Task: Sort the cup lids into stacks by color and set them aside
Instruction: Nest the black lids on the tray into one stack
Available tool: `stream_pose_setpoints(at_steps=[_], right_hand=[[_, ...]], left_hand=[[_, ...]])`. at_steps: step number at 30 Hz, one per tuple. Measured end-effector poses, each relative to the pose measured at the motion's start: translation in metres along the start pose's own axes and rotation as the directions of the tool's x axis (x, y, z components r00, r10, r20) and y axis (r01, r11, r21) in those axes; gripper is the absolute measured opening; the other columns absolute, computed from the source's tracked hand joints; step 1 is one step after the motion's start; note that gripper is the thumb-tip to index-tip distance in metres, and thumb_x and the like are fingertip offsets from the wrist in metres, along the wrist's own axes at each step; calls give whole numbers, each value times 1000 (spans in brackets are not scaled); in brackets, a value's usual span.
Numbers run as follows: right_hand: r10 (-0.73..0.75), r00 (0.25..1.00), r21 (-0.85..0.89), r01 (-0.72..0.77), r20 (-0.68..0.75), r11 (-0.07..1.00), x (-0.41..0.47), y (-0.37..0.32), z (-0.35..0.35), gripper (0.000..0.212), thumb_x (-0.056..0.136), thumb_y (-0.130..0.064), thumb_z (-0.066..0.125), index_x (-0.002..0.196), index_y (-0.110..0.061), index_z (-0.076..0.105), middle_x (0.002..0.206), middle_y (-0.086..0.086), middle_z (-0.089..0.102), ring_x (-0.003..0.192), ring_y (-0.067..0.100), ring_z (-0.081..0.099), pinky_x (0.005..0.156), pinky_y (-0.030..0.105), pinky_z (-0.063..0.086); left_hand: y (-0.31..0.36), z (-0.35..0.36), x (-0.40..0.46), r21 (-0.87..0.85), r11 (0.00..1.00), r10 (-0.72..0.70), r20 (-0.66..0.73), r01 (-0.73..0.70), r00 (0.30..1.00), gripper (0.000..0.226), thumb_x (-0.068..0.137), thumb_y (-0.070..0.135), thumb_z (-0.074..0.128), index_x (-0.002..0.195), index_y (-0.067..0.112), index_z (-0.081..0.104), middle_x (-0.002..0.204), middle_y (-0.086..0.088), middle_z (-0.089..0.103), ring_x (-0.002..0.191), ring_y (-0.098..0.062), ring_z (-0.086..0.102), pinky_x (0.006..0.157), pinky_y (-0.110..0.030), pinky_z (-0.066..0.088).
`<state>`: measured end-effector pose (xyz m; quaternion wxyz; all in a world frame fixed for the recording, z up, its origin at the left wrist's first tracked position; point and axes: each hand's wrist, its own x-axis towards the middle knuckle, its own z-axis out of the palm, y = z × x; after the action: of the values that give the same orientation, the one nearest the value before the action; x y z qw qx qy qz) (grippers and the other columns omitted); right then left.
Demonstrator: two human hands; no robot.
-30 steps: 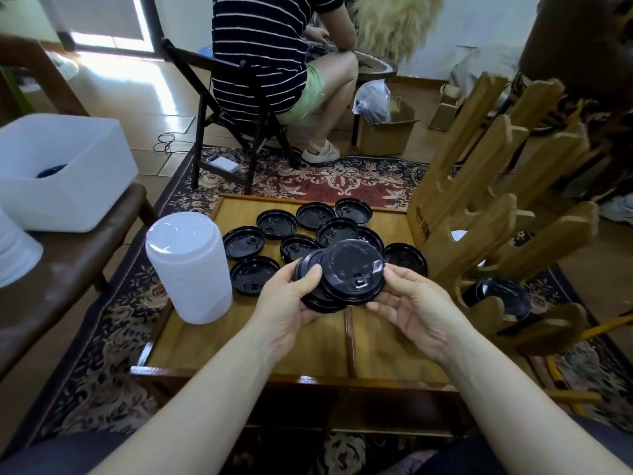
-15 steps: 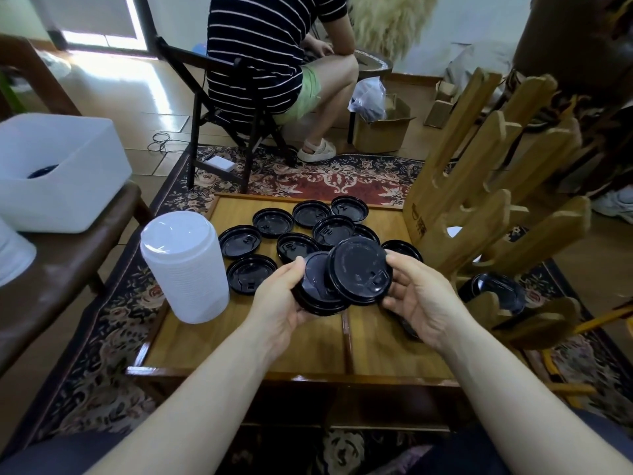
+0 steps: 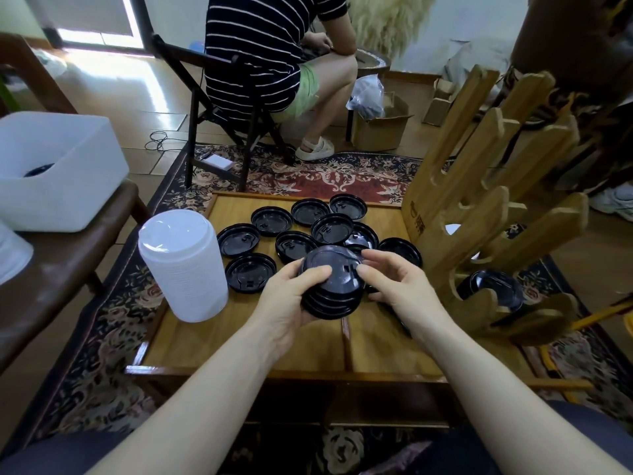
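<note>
Two hands: you are gripping one short stack of round black plastic lids.
Left hand: cupping underneath, thumb pressing on top.
Right hand: fingers curling, pinching the top lid's rim.

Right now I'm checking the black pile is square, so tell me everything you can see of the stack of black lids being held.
The stack of glossy black plastic cup lids is a few lids deep, top side up, with a sip-hole tab visible on the top lid. It is held just above the wooden table, tilted slightly. The left hand grips its left edge, thumb on top; the right hand touches its right rim with its fingers.
</note>
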<state>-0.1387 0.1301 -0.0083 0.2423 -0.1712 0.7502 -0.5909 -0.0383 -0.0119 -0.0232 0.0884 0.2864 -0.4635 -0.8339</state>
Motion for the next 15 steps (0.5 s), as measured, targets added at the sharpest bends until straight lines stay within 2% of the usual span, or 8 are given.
stream_pose_setpoints(at_steps=[2,5,9,12,15], right_hand=[[54,992,0,-55,115,999,-2,2,3,48,87,-35,69,133,-25,56,117,-3,68,106,10,66,77,26,56],[74,972,89,-96,225,991,-6,4,8,58,87,-30,69,140,-25,48,111,5,71,93,21,71,68,31,59],[38,969,96,-63,244,993,-4,4,7,59,90,-17,68,143,-28,46,111,9,69,94,33,70,72,39,60],[49,964,86,-73,261,994,-4,4,5,59,92,-8,64,144,-27,45,117,10,65,97,41,67,70,38,60],[45,961,88,-71,271,994,-5,4,3,57,92,-4,63,143,-24,45,114,11,65,84,31,69,59,30,56]], left_hand=[[0,-1,1,-72,997,6,-21,-7,1000,32,89,8,66,122,8,65,111,-15,74,102,-32,72,74,-43,60],[0,-1,0,-111,994,9,-19,-11,1000,31,90,1,63,120,6,64,114,-18,73,104,-35,71,81,-47,60],[0,-4,0,-28,999,38,17,-37,999,47,82,1,72,127,15,62,120,-10,71,107,-31,70,78,-43,62],[-1,-6,3,16,998,53,31,-53,998,61,77,1,78,131,22,60,124,-5,68,110,-30,69,77,-43,62],[-1,-8,4,35,997,66,31,-67,997,60,74,0,79,127,22,63,122,-6,70,108,-29,70,78,-45,62]])
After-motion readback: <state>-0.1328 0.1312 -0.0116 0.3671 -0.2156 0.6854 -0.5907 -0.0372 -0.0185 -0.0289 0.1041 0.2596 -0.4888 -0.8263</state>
